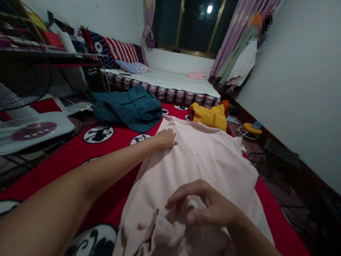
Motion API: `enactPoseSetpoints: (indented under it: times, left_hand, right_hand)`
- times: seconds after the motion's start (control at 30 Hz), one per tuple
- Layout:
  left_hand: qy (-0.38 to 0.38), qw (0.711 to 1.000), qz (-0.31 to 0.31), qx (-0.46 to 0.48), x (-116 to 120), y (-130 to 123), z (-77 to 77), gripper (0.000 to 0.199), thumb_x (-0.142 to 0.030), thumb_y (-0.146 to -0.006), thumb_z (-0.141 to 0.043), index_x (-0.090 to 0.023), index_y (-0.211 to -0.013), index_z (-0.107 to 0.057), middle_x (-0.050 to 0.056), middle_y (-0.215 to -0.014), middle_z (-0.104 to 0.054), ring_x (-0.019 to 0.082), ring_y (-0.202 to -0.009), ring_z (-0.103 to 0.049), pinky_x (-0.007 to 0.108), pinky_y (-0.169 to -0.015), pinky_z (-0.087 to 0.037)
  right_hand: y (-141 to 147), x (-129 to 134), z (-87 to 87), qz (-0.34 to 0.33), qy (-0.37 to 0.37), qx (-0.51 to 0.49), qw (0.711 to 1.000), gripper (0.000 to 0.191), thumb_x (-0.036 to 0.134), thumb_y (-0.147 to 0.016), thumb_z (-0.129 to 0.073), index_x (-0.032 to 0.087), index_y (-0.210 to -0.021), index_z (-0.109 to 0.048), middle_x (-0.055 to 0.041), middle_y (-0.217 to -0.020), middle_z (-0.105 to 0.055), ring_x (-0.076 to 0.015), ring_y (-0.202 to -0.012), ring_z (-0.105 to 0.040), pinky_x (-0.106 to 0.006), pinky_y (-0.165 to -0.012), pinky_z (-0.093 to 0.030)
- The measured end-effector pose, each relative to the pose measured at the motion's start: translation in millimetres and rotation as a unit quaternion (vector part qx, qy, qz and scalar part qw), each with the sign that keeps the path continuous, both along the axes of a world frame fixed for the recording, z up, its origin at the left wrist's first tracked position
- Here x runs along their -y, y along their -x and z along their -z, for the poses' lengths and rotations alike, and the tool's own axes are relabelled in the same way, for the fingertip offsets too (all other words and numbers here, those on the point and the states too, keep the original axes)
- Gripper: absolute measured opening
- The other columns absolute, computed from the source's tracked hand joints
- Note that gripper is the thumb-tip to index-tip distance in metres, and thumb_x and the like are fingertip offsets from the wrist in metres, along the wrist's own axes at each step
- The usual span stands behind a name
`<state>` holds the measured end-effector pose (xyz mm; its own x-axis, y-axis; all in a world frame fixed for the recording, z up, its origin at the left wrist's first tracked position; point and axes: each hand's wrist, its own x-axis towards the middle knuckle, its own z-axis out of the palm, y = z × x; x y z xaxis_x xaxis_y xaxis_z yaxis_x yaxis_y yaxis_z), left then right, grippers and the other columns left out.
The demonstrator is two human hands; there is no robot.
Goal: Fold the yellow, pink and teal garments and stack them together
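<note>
A pale pink garment [202, 153] lies spread over a red cloth [112, 192] with round black-and-white figures. My left hand [166, 138] rests flat on the garment's far left part, fingers apart. Over its near part, where the fabric is bunched, my right hand [205, 204] is curved with thumb and fingers apart; no fabric is clearly gripped between them. A folded teal garment [130, 108] lies beyond my left forearm. Past the pink garment's far edge sits a folded yellow garment [209, 115].
At the back is a bed [170, 79] below a window. A cluttered desk [74, 55] and a white fan base [34, 129] stand at left. On the right are a yellow stool [252, 128], a dark stool [282, 154] and hanging clothes [242, 62].
</note>
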<state>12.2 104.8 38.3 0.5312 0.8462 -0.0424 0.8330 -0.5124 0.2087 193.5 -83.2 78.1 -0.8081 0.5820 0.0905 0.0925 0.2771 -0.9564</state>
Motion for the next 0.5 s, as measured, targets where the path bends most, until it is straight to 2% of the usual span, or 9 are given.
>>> enactPoseSetpoints:
  times: [0.07,0.13,0.2,0.27,0.3,0.37,0.43,0.5]
  left_hand:
    - [-0.009,1.0,0.024,0.006,19,3,7.1,0.053,-0.045,-0.093,-0.044,-0.012,-0.133,-0.049,0.02,-0.147,-0.039,0.032,-0.139,-0.032,0.041,-0.111,-0.026]
    - [-0.032,0.999,0.037,0.016,34,5,19.1,0.06,-0.048,-0.095,-0.037,-0.012,-0.143,-0.037,0.019,-0.153,-0.03,0.03,-0.144,-0.022,0.042,-0.114,-0.022]
    - [-0.066,0.997,0.027,0.026,44,6,31.6,0.063,-0.05,-0.096,-0.033,-0.014,-0.148,-0.03,0.016,-0.157,-0.022,0.03,-0.146,-0.014,0.045,-0.115,-0.017]
    - [-0.096,0.995,0.001,0.035,49,5,40.3,0.062,-0.052,-0.096,-0.033,-0.018,-0.148,-0.031,0.013,-0.158,-0.02,0.031,-0.146,-0.014,0.046,-0.116,-0.016]
    - [-0.108,0.993,-0.014,0.04,51,3,42.7,0.062,-0.053,-0.095,-0.034,-0.02,-0.148,-0.031,0.012,-0.158,-0.019,0.031,-0.145,-0.015,0.046,-0.116,-0.017]
    - [-0.126,0.99,-0.046,0.05,53,0,44.0,0.066,-0.055,-0.093,-0.038,-0.021,-0.148,-0.031,0.013,-0.159,-0.017,0.032,-0.145,-0.016,0.045,-0.116,-0.019]
    - [-0.136,0.986,-0.071,0.057,54,-2,43.0,0.072,-0.058,-0.092,-0.039,-0.015,-0.149,-0.028,0.017,-0.157,-0.019,0.032,-0.145,-0.017,0.044,-0.116,-0.02]
    - [-0.142,0.984,-0.083,0.061,55,-2,41.9,0.074,-0.058,-0.094,-0.034,-0.009,-0.148,-0.028,0.02,-0.155,-0.024,0.03,-0.145,-0.02,0.043,-0.117,-0.02]
  right_hand:
    - [-9,-12,10.1,0.144,-0.124,0.033,0.981,0.035,0.042,-0.087,-0.058,0.02,-0.113,-0.067,-0.0099,-0.112,-0.069,-0.0218,-0.104,-0.063,-0.036,-0.093,-0.048]
    - [-15,-24,29.9,0.249,-0.257,0.148,0.922,0.046,0.044,-0.086,-0.058,0.02,-0.125,-0.06,-0.0135,-0.134,-0.057,-0.0283,-0.129,-0.047,-0.05,-0.108,-0.033]
    - [-17,-34,49.3,0.262,-0.317,0.288,0.865,0.06,0.046,-0.086,-0.056,0.019,-0.139,-0.047,-0.0143,-0.15,-0.039,-0.032,-0.141,-0.028,-0.059,-0.112,-0.021]
    - [-17,-40,60.3,0.25,-0.321,0.375,0.833,0.064,0.046,-0.09,-0.049,0.017,-0.146,-0.037,-0.0125,-0.154,-0.029,-0.0312,-0.144,-0.021,-0.061,-0.111,-0.022]
    - [-16,-43,61.6,0.251,-0.321,0.392,0.825,0.062,0.044,-0.091,-0.046,0.016,-0.146,-0.037,-0.0117,-0.154,-0.029,-0.0302,-0.144,-0.022,-0.058,-0.111,-0.025]
    - [-15,-50,57.8,0.258,-0.331,0.399,0.815,0.053,0.038,-0.091,-0.046,0.016,-0.139,-0.047,-0.0107,-0.15,-0.039,-0.0286,-0.14,-0.032,-0.051,-0.11,-0.032]
    - [-16,-61,50.5,0.284,-0.35,0.381,0.807,0.04,0.032,-0.091,-0.046,0.018,-0.125,-0.061,-0.0108,-0.141,-0.051,-0.0264,-0.132,-0.044,-0.044,-0.107,-0.038]
    - [-19,-76,46.3,0.316,-0.384,0.357,0.791,0.037,0.034,-0.092,-0.046,0.018,-0.12,-0.064,-0.0113,-0.142,-0.05,-0.0259,-0.132,-0.045,-0.044,-0.108,-0.036]
